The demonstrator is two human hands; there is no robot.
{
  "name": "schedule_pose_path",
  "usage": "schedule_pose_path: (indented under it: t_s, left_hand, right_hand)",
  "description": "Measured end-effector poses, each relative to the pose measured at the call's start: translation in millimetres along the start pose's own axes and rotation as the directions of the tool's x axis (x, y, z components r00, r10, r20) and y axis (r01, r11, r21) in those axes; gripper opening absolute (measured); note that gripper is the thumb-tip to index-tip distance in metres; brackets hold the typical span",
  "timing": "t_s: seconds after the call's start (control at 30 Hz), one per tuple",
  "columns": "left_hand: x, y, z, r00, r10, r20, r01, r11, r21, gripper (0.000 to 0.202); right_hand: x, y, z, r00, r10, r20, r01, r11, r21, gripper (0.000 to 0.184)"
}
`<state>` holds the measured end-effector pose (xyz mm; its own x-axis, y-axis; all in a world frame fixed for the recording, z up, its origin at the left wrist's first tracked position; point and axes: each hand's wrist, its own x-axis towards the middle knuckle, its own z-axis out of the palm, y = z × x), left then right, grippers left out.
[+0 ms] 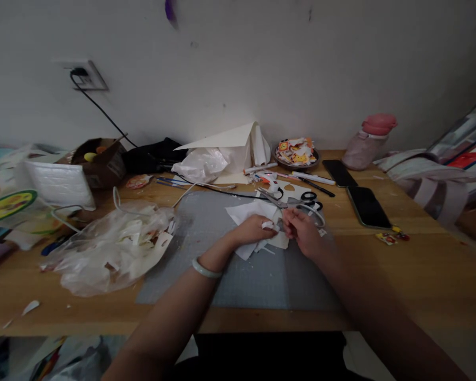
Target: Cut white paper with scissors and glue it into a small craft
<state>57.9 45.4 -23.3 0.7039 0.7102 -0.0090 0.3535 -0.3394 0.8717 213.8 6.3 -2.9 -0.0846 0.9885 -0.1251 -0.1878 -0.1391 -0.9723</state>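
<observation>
My left hand is closed over the grey cutting mat, with a small crumpled white piece of paper pinched at its fingertips. Close beside it, my right hand has its fingers pressed together; what they hold is too small and dark to make out. White paper sheets and thin scraps lie under both hands. Scissors with black handles rest just beyond the fingers, near a cream cut-out sheet.
To the left, a clear plastic bag holds paper scraps. Behind are a bowl of colourful cut-outs, several pens and folded card. Two phones and a pink-lidded bottle stand or lie to the right.
</observation>
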Motion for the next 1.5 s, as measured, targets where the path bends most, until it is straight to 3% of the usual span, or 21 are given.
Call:
schedule_pose_path:
  t_s: [0.07,0.13,0.23,0.3,0.33,0.4,0.5,0.6,0.73,0.83,1.0,1.17,1.27,1.37,1.5]
  left_hand:
    - [0.4,-0.7,0.1,1.000,-0.009,0.000,0.009,1.000,0.020,0.021]
    - [0.5,-1.2,0.2,1.000,-0.026,-0.001,0.026,0.999,0.047,0.019]
    - [0.5,-1.2,0.4,1.000,-0.026,-0.006,0.027,0.993,0.117,0.019]
    - [0.4,-0.6,0.6,1.000,-0.016,-0.012,0.018,0.988,0.157,0.021]
    - [0.3,-0.4,0.7,1.000,-0.015,-0.013,0.016,0.986,0.165,0.022]
    - [0.2,0.0,0.7,1.000,-0.012,-0.003,0.013,0.989,0.145,0.020]
    - [0.1,-0.1,0.3,1.000,0.004,0.024,-0.006,0.998,0.069,0.017]
    - [-0.1,-0.6,-0.1,1.000,0.011,0.022,-0.012,0.999,0.043,0.022]
    - [-0.1,-1.2,0.0,1.000,0.010,0.007,-0.010,0.998,0.065,0.024]
    - [0.2,-1.6,0.1,1.000,0.006,0.015,-0.007,0.998,0.065,0.022]
    - [0.6,-2.7,0.6,0.999,0.028,0.022,-0.029,0.999,0.038,0.021]
    - [0.2,-4.5,0.1,1.000,-0.003,0.015,0.003,1.000,0.005,0.018]
    - [0.8,-4.0,-1.2,1.000,0.005,0.027,-0.006,0.999,0.034,0.018]
    - [1.6,-1.6,-1.9,0.999,0.006,0.038,-0.008,0.998,0.064,0.016]
    - [0.3,4.4,-2.5,0.999,-0.047,-0.001,0.047,0.998,-0.050,0.019]
  right_hand:
    - [1.0,1.2,-0.9,0.998,-0.052,-0.023,0.049,0.993,-0.109,0.038]
    - [1.1,3.4,-0.5,0.995,-0.099,0.025,0.102,0.964,-0.247,0.036]
    - [-0.4,7.1,1.6,0.971,-0.181,0.157,0.236,0.828,-0.508,0.028]
    - [-1.6,9.0,2.9,0.955,-0.201,0.218,0.294,0.747,-0.596,0.026]
    - [-2.1,9.4,3.3,0.956,-0.179,0.231,0.285,0.753,-0.594,0.027]
    - [-2.4,8.2,3.4,0.969,-0.094,0.228,0.198,0.850,-0.489,0.029]
    - [-2.3,1.0,1.0,0.975,-0.026,0.219,0.061,0.986,-0.158,0.034]
    - [-2.2,-8.3,-3.6,0.983,-0.044,0.179,0.037,0.998,0.042,0.039]
    - [-1.3,-10.5,-6.2,1.000,-0.016,-0.006,0.016,0.999,-0.043,0.038]
    - [0.4,-6.4,-4.1,0.997,0.035,-0.065,-0.040,0.996,-0.076,0.042]
    - [2.4,-3.9,-2.8,0.999,0.027,-0.033,-0.031,0.992,-0.125,0.039]
    - [-1.6,-4.7,-3.4,0.992,-0.011,0.124,0.057,0.926,-0.373,0.025]
    - [-6.3,-3.0,-2.4,0.958,0.013,0.286,0.145,0.839,-0.524,0.020]
    - [-9.2,-1.8,-1.9,0.879,0.057,0.474,0.259,0.778,-0.573,0.014]
    - [-9.6,-3.0,-3.2,0.766,0.225,0.602,0.282,0.723,-0.630,0.007]
